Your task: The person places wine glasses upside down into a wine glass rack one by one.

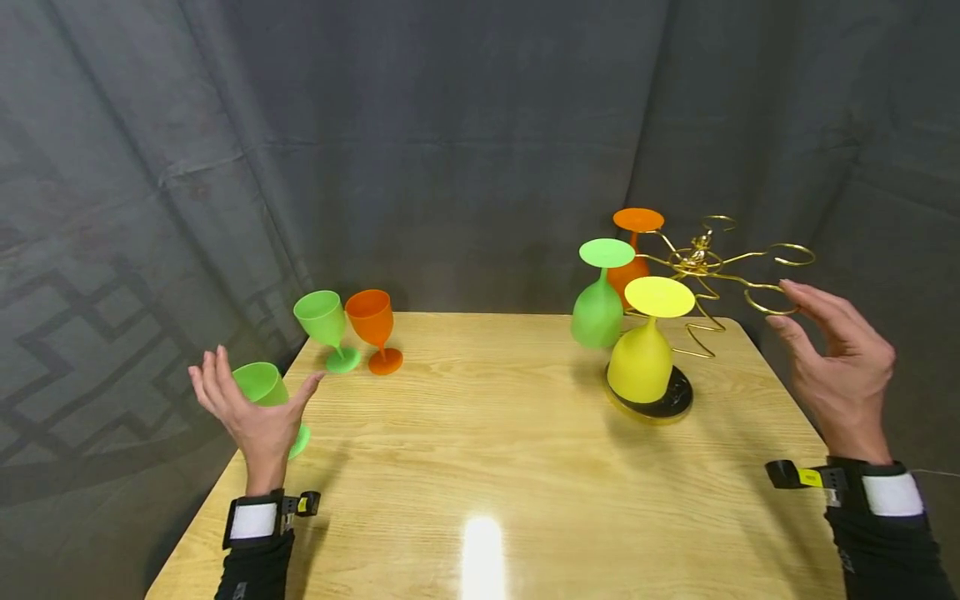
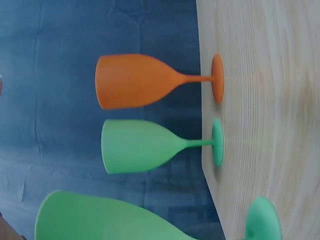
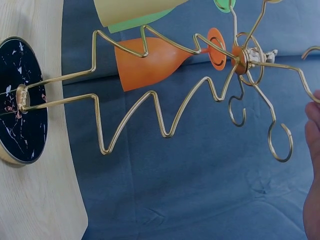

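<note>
On the left, my left hand [image 1: 255, 412] is raised with its fingers spread and thumb out, overlapping a green goblet [image 1: 262, 379] that stands upright at the table's edge. That goblet shows large at the bottom of the left wrist view. My right hand [image 1: 847, 362] holds thumb and fingertips around a front-right ring of the gold goblet rack [image 1: 696, 267]. Only part of that hand shows in the right wrist view. Upside down on the rack's other hooks hang a yellow goblet [image 1: 643, 367], a green goblet [image 1: 597, 308] and an orange goblet [image 1: 637, 221].
Behind the left hand stand another green goblet [image 1: 321, 317] and an orange goblet [image 1: 371, 317], both upright. The rack's round black base [image 1: 678, 396] rests on the wooden table [image 1: 480, 433]. Dark cloth [image 1: 465, 158] hangs close behind and at the sides.
</note>
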Demonstrator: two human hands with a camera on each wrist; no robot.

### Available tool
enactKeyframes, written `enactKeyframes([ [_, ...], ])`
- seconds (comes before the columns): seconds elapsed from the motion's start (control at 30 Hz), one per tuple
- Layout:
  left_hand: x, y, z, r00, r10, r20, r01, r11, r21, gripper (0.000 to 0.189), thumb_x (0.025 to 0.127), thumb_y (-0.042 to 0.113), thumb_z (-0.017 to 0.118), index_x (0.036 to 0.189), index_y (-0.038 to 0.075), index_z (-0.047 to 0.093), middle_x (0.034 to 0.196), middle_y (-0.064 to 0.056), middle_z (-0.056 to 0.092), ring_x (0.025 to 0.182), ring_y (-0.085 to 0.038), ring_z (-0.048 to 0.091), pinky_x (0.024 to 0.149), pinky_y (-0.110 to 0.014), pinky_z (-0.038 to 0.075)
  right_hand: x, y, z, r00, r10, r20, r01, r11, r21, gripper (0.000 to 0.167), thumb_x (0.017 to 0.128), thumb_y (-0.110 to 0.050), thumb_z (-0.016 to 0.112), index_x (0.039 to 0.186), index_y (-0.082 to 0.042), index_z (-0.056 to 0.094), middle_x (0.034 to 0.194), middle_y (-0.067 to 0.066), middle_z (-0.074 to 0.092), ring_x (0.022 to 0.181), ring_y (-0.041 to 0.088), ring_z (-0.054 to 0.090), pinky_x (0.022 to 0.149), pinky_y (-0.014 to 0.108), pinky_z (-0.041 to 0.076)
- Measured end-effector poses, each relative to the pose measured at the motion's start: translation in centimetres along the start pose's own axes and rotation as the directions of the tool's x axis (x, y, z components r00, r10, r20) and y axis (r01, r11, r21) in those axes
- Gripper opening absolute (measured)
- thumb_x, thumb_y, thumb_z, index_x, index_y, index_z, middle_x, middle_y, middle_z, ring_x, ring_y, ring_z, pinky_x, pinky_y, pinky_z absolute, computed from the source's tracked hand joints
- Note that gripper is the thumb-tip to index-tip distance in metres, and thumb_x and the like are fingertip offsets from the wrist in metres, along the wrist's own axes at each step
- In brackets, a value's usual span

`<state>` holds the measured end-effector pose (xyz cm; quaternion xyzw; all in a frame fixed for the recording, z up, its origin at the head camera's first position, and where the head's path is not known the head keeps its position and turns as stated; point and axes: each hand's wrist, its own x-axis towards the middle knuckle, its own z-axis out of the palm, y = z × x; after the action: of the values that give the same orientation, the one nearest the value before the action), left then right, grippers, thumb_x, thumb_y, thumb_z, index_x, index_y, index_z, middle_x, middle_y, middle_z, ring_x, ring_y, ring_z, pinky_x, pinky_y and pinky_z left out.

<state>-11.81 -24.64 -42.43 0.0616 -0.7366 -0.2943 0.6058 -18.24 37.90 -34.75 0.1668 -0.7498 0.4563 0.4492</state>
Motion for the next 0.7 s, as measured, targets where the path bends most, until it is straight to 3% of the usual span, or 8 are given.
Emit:
enactKeyframes([
  [0.13, 0.1, -1.1, -0.4, 1.000, 0.008, -0.025, -0.008, 1.000, 0.021, 0.123, 0.066, 0.073, 0.086, 0.150, -0.004, 0.041, 0.158, -0.027, 0.037, 0.153, -0.053, 0.013, 0.131, -0.051, 0.007, 0.1, -0.2, 0.0, 1.000, -0.004, -0.003, 0.004, 1.000, 0.001, 0.038, 0.090, 0.011, 0.072, 0.127, 0.005, 0.070, 0.134, 0.009, 0.071, 0.118, -0.004, 0.062, 0.114, 0.019, 0.044],
  [0.3, -0.2, -2.2, -1.1, 0.999, -0.025, -0.028, 0.026, 0.999, 0.040, 0.123, 0.062, 0.065, 0.093, 0.153, 0.001, 0.040, 0.160, -0.022, 0.037, 0.157, -0.044, 0.014, 0.132, -0.045, 0.008, 0.2, -0.3, 0.0, 1.000, -0.009, -0.005, 0.009, 1.000, 0.012, 0.036, 0.089, 0.011, 0.073, 0.125, 0.006, 0.071, 0.132, 0.009, 0.072, 0.117, -0.003, 0.063, 0.114, 0.019, 0.045],
  [0.43, -0.5, -2.5, -1.9, 0.992, -0.126, -0.003, 0.126, 0.990, 0.068, 0.126, 0.060, 0.049, 0.099, 0.160, 0.010, 0.033, 0.167, -0.012, 0.031, 0.159, -0.033, 0.012, 0.132, -0.044, 0.010, 0.3, -0.3, -0.1, 1.000, -0.007, -0.001, 0.007, 1.000, 0.017, 0.036, 0.089, 0.010, 0.073, 0.125, 0.006, 0.071, 0.132, 0.008, 0.072, 0.118, -0.003, 0.063, 0.114, 0.019, 0.045],
  [0.53, -0.7, -2.6, -2.4, 0.962, -0.269, 0.039, 0.265, 0.960, 0.086, 0.133, 0.061, 0.039, 0.101, 0.165, 0.019, 0.022, 0.172, -0.001, 0.023, 0.160, -0.022, 0.011, 0.132, -0.042, 0.011, 0.3, -0.3, -0.2, 1.000, -0.007, 0.005, 0.007, 1.000, 0.028, 0.035, 0.090, 0.010, 0.073, 0.125, 0.006, 0.071, 0.132, 0.008, 0.072, 0.118, -0.002, 0.063, 0.113, 0.018, 0.045],
  [0.7, -1.0, -2.7, -3.2, 0.875, -0.475, 0.094, 0.469, 0.879, 0.082, 0.133, 0.065, 0.036, 0.099, 0.166, 0.030, 0.013, 0.172, 0.007, 0.019, 0.158, -0.013, 0.016, 0.132, -0.043, 0.012, 0.4, -0.1, -0.3, 1.000, -0.022, 0.017, 0.021, 0.999, 0.047, 0.035, 0.089, 0.011, 0.073, 0.124, 0.007, 0.071, 0.131, 0.008, 0.072, 0.119, 0.000, 0.064, 0.113, 0.019, 0.046],
])
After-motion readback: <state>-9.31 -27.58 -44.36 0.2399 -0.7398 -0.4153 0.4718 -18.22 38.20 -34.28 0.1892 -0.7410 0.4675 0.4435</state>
